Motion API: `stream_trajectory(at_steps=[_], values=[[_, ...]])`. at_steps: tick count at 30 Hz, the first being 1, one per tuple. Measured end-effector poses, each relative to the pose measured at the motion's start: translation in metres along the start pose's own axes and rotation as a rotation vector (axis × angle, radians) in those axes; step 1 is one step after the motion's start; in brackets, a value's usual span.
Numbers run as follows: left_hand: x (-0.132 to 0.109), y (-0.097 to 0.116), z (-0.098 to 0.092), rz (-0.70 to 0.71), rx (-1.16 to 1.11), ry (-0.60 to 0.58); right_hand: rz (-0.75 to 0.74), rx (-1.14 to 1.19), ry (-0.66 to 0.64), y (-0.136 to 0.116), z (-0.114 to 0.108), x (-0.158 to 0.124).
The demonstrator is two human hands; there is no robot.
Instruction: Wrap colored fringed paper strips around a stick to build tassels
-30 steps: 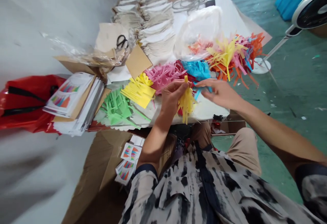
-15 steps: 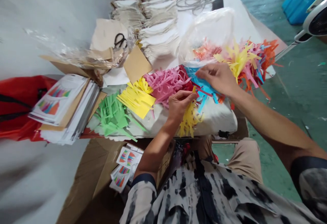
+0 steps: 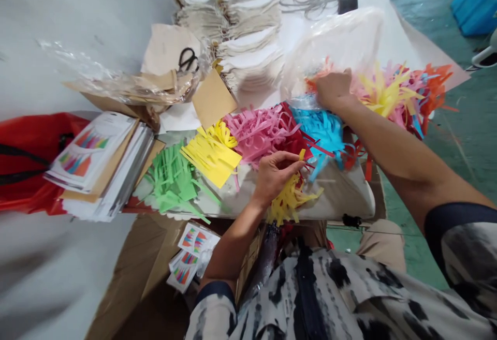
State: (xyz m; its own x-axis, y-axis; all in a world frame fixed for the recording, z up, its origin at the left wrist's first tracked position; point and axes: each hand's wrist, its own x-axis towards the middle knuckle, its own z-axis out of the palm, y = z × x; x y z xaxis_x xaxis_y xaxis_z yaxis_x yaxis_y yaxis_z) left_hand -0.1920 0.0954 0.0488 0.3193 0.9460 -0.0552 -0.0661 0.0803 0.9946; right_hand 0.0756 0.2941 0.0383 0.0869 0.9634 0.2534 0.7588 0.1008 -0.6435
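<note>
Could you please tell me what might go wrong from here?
The yellow tassel, pinched near its top by the left hand, might slip or shed strips. The right hand, at the plastic bag, could drag it or scatter orange strips. The red fringe, lying against the blue fringe, might tangle.

Left hand [image 3: 277,175] pinches close in — right hand [image 3: 333,89] reaches farther forward, arm [image 3: 392,151] extended.

L hand [image 3: 276,175] pinches yel. tassel [image 3: 288,203]; R hand [image 3: 334,89] at plastic bag [image 3: 349,32].
</note>
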Motion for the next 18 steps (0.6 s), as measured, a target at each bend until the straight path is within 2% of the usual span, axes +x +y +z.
stream_trajectory(at_steps=[3, 6, 8, 10, 12, 15, 18], values=[[-0.001, -0.002, -0.001, -0.023, -0.075, -0.017, -0.006, -0.244, 0.077, -0.024, -0.019, -0.013], [-0.005, -0.003, -0.002, -0.009, -0.125, 0.005, -0.101, -0.308, 0.086, -0.057, -0.038, -0.049], [-0.010, -0.002, -0.002, 0.019, -0.146, 0.033, -0.078, -0.082, 0.108, -0.076, -0.047, -0.087], [-0.018, 0.000, -0.002, 0.052, -0.177, 0.064, -0.067, 0.288, 0.001, -0.092, -0.050, -0.131], [-0.028, 0.001, -0.001, 0.070, -0.214, 0.086, -0.016, 0.531, -0.086, -0.103, -0.051, -0.173], [-0.043, 0.001, 0.003, 0.030, -0.266, 0.058, 0.063, 0.696, -0.177, -0.112, -0.050, -0.221], [-0.055, 0.000, 0.010, -0.020, -0.270, 0.040, 0.104, 0.718, -0.167, -0.116, -0.052, -0.248]])
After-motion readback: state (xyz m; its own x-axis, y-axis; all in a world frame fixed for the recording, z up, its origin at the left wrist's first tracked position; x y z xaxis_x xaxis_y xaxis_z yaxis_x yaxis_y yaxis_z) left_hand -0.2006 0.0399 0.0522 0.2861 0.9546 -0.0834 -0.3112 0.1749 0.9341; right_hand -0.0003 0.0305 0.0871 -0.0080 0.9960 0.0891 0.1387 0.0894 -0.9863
